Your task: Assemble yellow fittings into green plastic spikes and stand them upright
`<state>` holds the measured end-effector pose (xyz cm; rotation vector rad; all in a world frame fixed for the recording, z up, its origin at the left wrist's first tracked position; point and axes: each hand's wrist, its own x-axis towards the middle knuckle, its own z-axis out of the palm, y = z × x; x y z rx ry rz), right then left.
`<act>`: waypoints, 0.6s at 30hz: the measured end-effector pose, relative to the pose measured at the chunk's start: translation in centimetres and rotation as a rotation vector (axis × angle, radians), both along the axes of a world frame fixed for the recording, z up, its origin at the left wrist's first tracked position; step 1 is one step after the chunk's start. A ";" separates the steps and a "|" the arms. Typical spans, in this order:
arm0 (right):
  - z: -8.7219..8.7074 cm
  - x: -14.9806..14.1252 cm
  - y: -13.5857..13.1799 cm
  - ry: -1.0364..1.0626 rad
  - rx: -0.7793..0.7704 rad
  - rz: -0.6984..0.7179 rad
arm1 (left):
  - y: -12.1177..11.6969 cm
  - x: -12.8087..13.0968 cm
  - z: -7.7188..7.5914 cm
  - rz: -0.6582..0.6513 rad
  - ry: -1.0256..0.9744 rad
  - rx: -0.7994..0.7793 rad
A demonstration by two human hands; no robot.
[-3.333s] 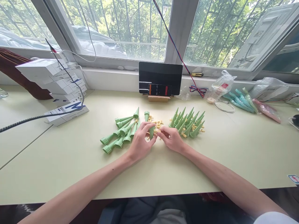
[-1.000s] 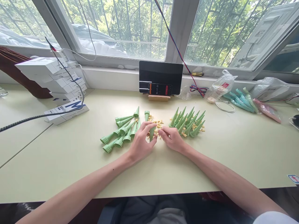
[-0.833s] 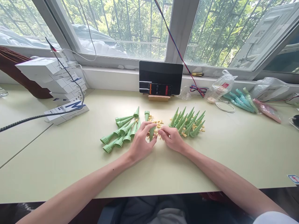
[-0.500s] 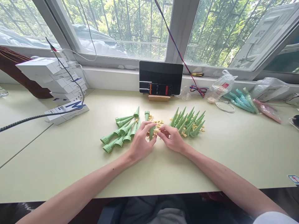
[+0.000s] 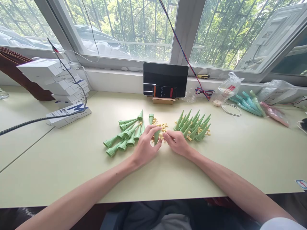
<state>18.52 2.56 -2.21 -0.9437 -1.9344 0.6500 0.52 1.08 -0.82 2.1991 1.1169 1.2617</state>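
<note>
Between the thumb and fingers of my left hand (image 5: 146,145) is a green plastic watering spike (image 5: 156,137). My right hand (image 5: 177,142) is closed in a pinch on a small yellow valve (image 5: 161,135), which meets the side of that spike; whether it sits in a hole I cannot tell. Several loose yellow valves (image 5: 164,126) lie just beyond my fingertips, partly hidden by them. To the left, a pile of green spikes (image 5: 129,134) lies on the table. On the right, rows of spikes (image 5: 195,124) stand point up with yellow valves at their bases.
A phone (image 5: 164,92) showing a timer leans on a black tablet (image 5: 165,75) at the back. White boxes (image 5: 64,80) are stacked at left, with a black cable (image 5: 43,119) across them. Plastic bags (image 5: 227,88) and wrapped coloured parts (image 5: 249,103) lie at back right.
My right hand's fingers have curled in more and turned around the yellow valve at the spike. The spike in my left hand has shifted very slightly; the piles are unchanged.
</note>
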 end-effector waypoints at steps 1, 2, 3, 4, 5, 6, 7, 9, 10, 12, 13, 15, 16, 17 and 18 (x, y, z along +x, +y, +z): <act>0.0 0.0 0.0 0.003 0.000 0.001 | 0.0 0.0 0.0 0.000 0.000 0.003; 0.1 0.0 -0.1 0.008 -0.002 0.003 | 0.0 0.0 0.1 0.002 0.000 0.006; 0.2 -0.1 -0.1 0.016 -0.008 0.005 | 0.0 0.0 0.1 0.008 -0.001 0.010; 0.3 -0.1 -0.2 0.028 -0.017 0.008 | 0.0 0.0 0.2 0.016 -0.002 0.013; 0.3 -0.1 -0.2 0.041 -0.026 0.008 | 0.0 0.0 0.2 0.025 -0.004 0.016; 0.4 -0.2 -0.3 0.055 -0.033 0.006 | 0.1 0.0 0.2 0.034 -0.006 0.018; 0.4 -0.2 -0.3 0.067 -0.037 0.004 | 0.1 0.0 0.3 0.039 -0.007 0.019; 0.4 -0.2 -0.3 0.077 -0.035 0.001 | 0.1 0.0 0.3 0.043 -0.006 0.018; 0.4 -0.2 -0.3 0.076 -0.032 -0.001 | 0.1 0.0 0.2 0.042 -0.003 0.016; 0.3 -0.2 -0.2 0.072 -0.033 -0.001 | 0.1 0.0 0.2 0.040 0.001 0.011; 0.2 -0.2 -0.2 0.069 -0.035 0.000 | 0.1 0.0 0.2 0.039 0.003 0.008; 0.1 -0.2 -0.1 0.064 -0.036 0.008 | 0.1 0.0 0.2 0.036 0.003 0.001; 0.1 -0.2 -0.1 0.060 -0.034 0.012 | 0.1 0.0 0.2 0.035 0.004 -0.005; 0.1 -0.1 -0.1 0.055 -0.029 0.014 | 0.0 0.0 0.2 0.033 0.004 -0.010; 0.1 -0.1 -0.1 0.047 -0.022 0.013 | 0.0 0.0 0.2 0.030 0.004 -0.016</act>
